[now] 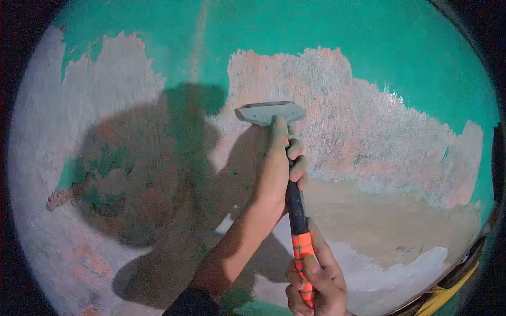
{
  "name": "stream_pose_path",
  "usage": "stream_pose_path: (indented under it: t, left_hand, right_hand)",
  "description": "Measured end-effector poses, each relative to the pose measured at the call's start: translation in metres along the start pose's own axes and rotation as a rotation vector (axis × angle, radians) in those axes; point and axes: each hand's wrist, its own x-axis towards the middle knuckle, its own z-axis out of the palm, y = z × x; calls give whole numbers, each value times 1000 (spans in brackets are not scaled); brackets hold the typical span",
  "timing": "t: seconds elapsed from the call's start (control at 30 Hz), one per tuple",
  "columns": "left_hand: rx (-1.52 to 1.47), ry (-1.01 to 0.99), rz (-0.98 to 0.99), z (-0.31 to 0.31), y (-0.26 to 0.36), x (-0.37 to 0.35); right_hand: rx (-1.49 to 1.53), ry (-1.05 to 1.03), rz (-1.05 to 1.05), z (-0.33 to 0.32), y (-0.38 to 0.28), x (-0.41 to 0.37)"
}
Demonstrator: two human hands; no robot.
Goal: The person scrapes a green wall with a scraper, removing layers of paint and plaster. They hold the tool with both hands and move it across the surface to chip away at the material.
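Both hands are gripping a scraper [296, 210] held upright against a wall [400, 68]. The left hand [279, 168], its arm stretching up from the bottom of the frame, is wrapping the black shaft just below the metal blade [270, 112], forefinger lying straight along it. The right hand [315, 282] is clenching the orange grip lower down. The blade is lying against bare plaster between patches of teal paint [327, 26], and a shadow [153, 174] is falling on the wall to the left.
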Motion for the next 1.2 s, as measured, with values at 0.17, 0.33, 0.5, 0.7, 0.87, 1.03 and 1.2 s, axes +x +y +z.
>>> stream_pose_path:
  t: [0.17,0.33,0.5,0.7,0.87,1.03,1.2]
  left_hand:
    - [-12,-14,-15,5,8,5]
    - [-45,11,-91,-1,5,8]
    - [12,-44,-57,-3,12,-1]
    - [65,-75,-66,-6,19,1]
    - [21,-52,-76,-3,24,4]
    - [33,-65,-63,-2,26,3]
    - [51,-54,-107,-9,23,3]
  right_hand:
    - [35,-28,-14,4,-4,5]
    - [48,-11,11,5,0,7]
    - [16,8,-11,4,18,7]
    - [64,53,17,21,20,8]
    - [151,75,27,30,19,8]
    - [106,75,20,38,13,8]
    - [80,40,-15,33,20,10]
